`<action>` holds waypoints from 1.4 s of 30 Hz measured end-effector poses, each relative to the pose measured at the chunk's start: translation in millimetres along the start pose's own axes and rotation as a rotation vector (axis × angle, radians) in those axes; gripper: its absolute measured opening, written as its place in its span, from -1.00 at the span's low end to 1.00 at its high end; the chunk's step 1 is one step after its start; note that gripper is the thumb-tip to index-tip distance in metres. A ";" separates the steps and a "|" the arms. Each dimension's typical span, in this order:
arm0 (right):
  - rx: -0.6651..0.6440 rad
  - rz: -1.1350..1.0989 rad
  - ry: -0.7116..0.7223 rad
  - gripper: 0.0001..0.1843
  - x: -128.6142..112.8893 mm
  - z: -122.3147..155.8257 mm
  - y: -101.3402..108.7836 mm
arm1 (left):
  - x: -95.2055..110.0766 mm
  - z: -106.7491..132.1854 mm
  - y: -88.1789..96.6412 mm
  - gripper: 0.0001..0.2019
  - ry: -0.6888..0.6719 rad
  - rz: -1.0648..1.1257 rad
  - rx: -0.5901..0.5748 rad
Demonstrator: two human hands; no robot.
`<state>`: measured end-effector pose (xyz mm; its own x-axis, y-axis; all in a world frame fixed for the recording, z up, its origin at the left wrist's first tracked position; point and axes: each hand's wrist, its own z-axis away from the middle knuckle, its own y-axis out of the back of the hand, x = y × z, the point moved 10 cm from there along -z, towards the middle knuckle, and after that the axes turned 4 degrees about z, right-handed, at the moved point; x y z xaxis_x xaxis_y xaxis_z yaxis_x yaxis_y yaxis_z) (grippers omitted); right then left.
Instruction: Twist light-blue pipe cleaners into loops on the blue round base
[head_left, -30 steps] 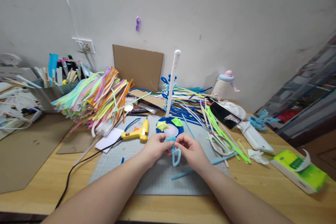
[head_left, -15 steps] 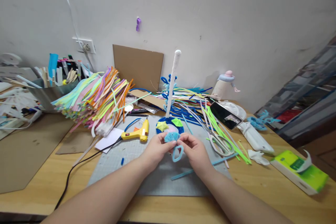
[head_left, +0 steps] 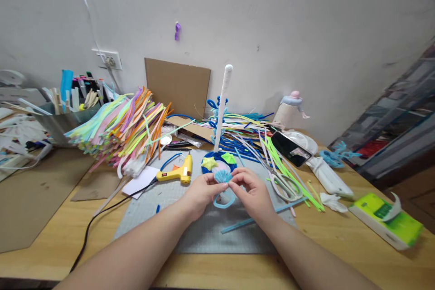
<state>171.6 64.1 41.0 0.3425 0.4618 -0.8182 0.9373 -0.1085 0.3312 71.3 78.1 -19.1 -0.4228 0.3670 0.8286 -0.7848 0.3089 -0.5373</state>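
Note:
Both hands meet above the grey cutting mat (head_left: 200, 240), closed on a light blue pipe cleaner piece (head_left: 223, 176). My left hand (head_left: 203, 191) pinches it from the left, with the thumb along its lower edge. From the other side, the thumb and fingers of my right hand (head_left: 250, 190) pinch the same piece. Its upper part is a ribbed fan shape, and a loose loop hangs below the fingertips. Just behind stands a round dark blue base (head_left: 206, 167) bearing a yellow star, a green star and an upright white fuzzy stick (head_left: 222, 104).
A yellow glue gun (head_left: 176, 173) with a black cord lies left on the mat. Scissors (head_left: 285, 186), green pipe cleaners and a phone (head_left: 292, 148) lie to the right. A large multicoloured pipe cleaner bundle (head_left: 118, 131) sits back left; a tissue pack (head_left: 386, 219) lies front right.
The loop below the fingers has become wider and now spreads left beneath the fan. Both hands stay at nearly the same spot, still pinching the piece.

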 end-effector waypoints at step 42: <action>0.025 0.111 0.118 -0.96 -15.2 -0.7 8.2 | -11.7 2.5 2.2 -0.93 0.178 0.259 -0.007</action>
<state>174.0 56.8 56.5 0.4351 0.5463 -0.7158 0.8961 -0.1854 0.4032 73.4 72.3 -29.6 -0.5222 0.5817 0.6236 -0.6577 0.1908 -0.7287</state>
